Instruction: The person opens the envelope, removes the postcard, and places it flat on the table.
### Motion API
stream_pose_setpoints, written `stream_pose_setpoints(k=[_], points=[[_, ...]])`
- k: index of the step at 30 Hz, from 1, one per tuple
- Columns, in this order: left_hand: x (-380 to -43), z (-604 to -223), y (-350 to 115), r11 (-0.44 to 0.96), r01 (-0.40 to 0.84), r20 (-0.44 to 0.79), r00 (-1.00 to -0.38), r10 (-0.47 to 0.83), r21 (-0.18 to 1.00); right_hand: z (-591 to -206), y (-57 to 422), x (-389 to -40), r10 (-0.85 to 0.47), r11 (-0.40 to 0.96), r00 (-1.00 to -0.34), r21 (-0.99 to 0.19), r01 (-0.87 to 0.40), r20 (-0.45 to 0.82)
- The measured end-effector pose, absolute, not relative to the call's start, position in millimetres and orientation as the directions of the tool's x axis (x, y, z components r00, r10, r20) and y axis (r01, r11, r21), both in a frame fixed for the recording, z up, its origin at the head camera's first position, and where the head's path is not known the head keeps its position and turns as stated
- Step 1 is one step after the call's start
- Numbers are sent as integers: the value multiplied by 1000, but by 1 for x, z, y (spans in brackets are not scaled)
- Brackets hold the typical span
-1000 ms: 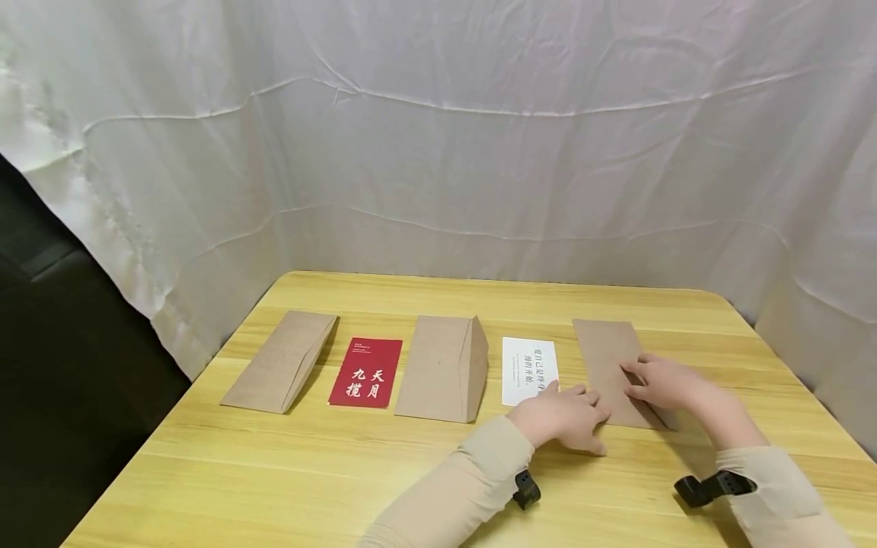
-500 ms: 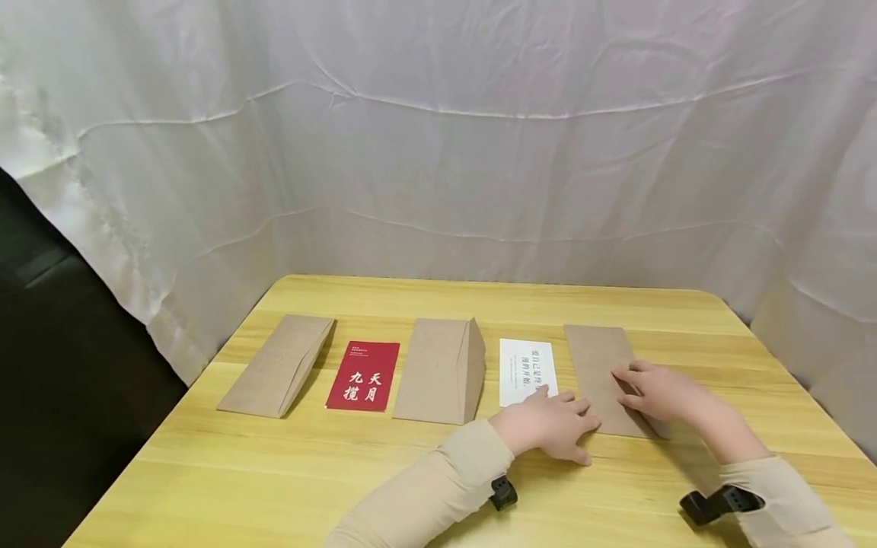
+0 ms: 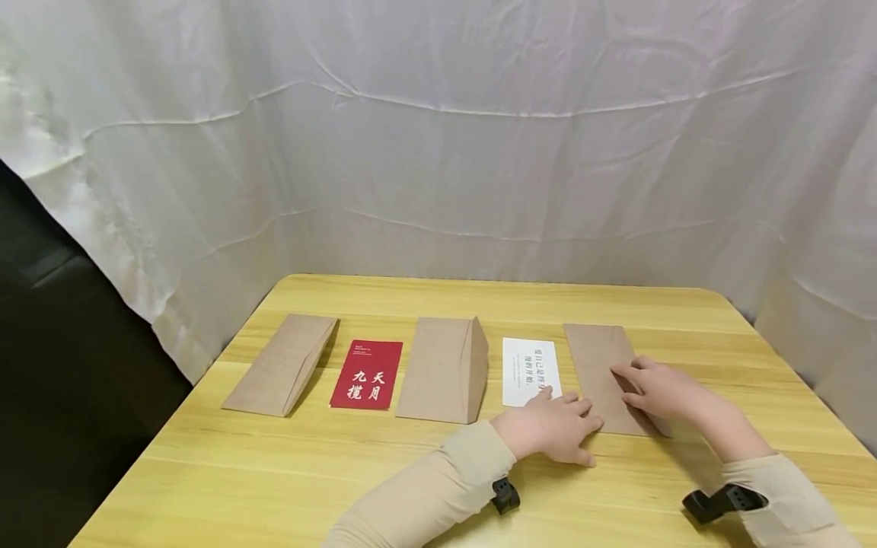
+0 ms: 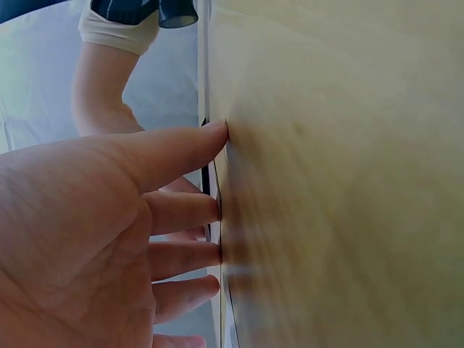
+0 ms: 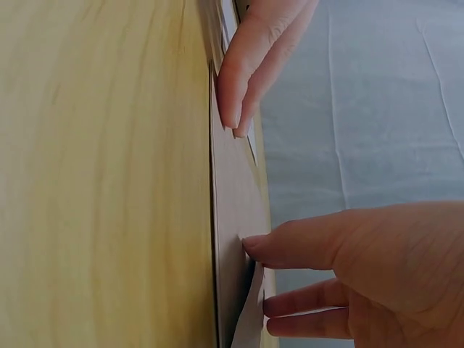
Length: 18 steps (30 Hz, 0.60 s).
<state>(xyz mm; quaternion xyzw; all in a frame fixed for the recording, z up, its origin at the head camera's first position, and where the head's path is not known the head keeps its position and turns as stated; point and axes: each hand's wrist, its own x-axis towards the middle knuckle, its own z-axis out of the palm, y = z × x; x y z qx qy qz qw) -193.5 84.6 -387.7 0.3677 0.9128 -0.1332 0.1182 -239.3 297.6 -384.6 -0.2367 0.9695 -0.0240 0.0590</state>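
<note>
A brown paper envelope [image 3: 596, 358] lies flat at the right of the table, its long right side slightly raised. My right hand [image 3: 668, 390] is bent over that side; in the right wrist view the thumb [image 5: 290, 243] and fingers stand on either side of the raised flap [image 5: 251, 312] and pinch it. My left hand [image 3: 551, 428] has its fingers spread, fingertips right at the envelope's lower left corner. It overlaps the lower part of a white card [image 3: 524, 369] with printed characters. In the left wrist view the left fingers [image 4: 185, 212] reach down to the tabletop.
To the left, a brown envelope [image 3: 435, 373] with its flap partly raised lies beside a red card [image 3: 368, 373] with white characters. Another brown envelope [image 3: 281, 365] is farthest left. Pale curtains [image 3: 438, 175] hang behind the wooden table [image 3: 260, 472].
The right envelope has shifted slightly left and nearer to me, with both hands moving a little the same way. The cards and other envelopes stay put.
</note>
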Motion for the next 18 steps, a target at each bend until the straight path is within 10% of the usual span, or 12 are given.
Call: stream_pose_setpoints(k=[18], points=[[-191, -386, 84, 707, 695, -318, -705, 633, -133, -386, 298, -242, -477, 879, -875, -55, -474, -81]])
